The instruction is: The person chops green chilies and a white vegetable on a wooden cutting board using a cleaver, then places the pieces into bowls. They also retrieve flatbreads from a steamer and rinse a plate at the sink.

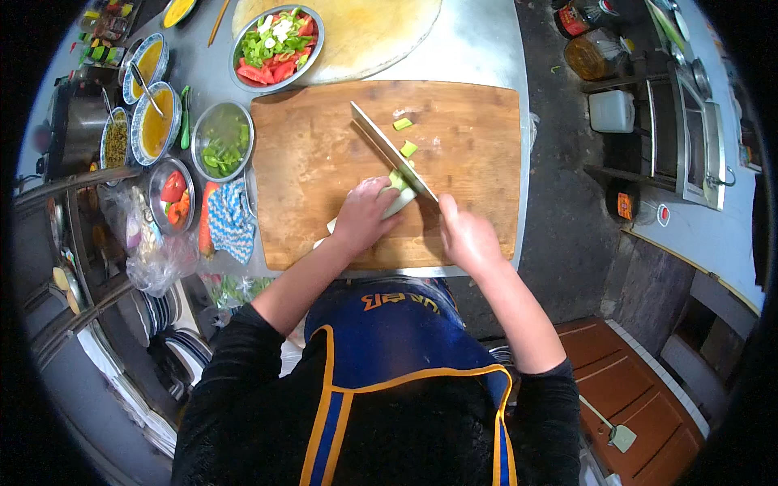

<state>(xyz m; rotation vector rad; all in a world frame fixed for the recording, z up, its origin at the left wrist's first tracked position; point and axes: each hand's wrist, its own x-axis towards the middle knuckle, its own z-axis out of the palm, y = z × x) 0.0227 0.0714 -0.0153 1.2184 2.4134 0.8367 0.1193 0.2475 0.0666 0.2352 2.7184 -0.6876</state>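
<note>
A wooden cutting board (304,152) lies on the metal table before me. My left hand (364,212) holds pale green-white stalks (398,200), probably scallion or leek, down on the board. The white ends stick out below the palm. My right hand (471,237) grips the handle end of a cleaver (389,146). Its blade stands on edge, slanting to the upper left, right against the stalks' cut end. Several green cut pieces (408,148) lie beyond the blade. The cleaver's handle is mostly hidden in my fist.
Left of the board stand a metal bowl of cut greens (223,169), a bowl of red peppers (172,227), a carrot (206,234) and a blue-white cloth (233,219). Beyond are a bowl of tomatoes and greens (273,85), a round board (364,36) and bowls of yellow liquid (173,136).
</note>
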